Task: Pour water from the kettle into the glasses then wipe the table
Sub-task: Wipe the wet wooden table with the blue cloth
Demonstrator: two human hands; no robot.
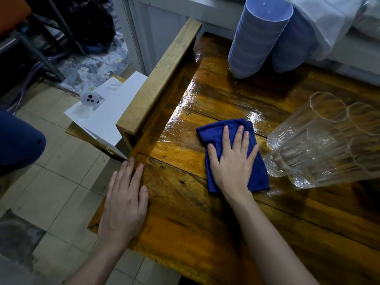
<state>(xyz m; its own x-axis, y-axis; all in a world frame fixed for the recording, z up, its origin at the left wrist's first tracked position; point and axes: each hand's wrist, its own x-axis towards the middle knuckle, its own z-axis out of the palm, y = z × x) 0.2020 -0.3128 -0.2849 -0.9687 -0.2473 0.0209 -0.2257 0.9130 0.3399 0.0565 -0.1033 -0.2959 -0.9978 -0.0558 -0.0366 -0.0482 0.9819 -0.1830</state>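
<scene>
The right hand point(232, 163) lay flat on a blue cloth point(255, 173), fingers point(237, 136) spread open and pressing it to the wooden bench point(185, 223); it grasped nothing. The left hand point(123, 204) rested palm down at the bench's left edge, fingers extended, empty. The cloth sat mid-bench, just left of the glasses point(320, 145), which stood clustered at the right; their contents could not be judged. A wet sheen point(216, 99) covered the boards beyond the cloth; two stacks of blue cups point(253, 42) stood upside down at the far side. No kettle was in view.
</scene>
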